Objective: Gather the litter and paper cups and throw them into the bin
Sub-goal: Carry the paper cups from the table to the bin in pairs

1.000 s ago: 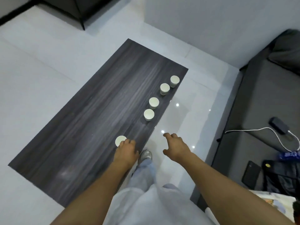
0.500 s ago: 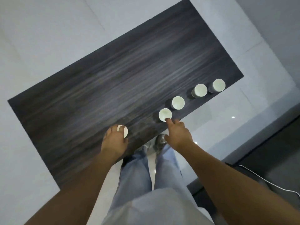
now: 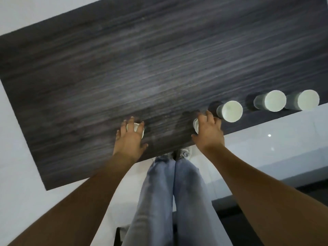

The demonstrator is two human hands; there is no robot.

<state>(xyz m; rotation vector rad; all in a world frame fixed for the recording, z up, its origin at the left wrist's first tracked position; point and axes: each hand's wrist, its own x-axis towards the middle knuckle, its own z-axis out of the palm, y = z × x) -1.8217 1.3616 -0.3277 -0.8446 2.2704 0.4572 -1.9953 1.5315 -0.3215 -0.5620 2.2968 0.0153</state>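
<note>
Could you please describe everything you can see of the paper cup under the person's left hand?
The paper cup is small, white and looks like plain paper. It stands on the dark wood-grain table, near the edge closest to the person and apart from the other cups. The left hand covers most of it from above, fingers curled over its rim, so only part of the rim shows. Whether it is empty cannot be seen.

A home living room: low dark wood table (image 3: 159, 59) on glossy white floor tiles (image 3: 266, 148).

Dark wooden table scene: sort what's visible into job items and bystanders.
Job: five white paper cups: one under left hand, one under right hand, three free.
Bystanders: dark wood-grain table, white tiled floor.
</note>
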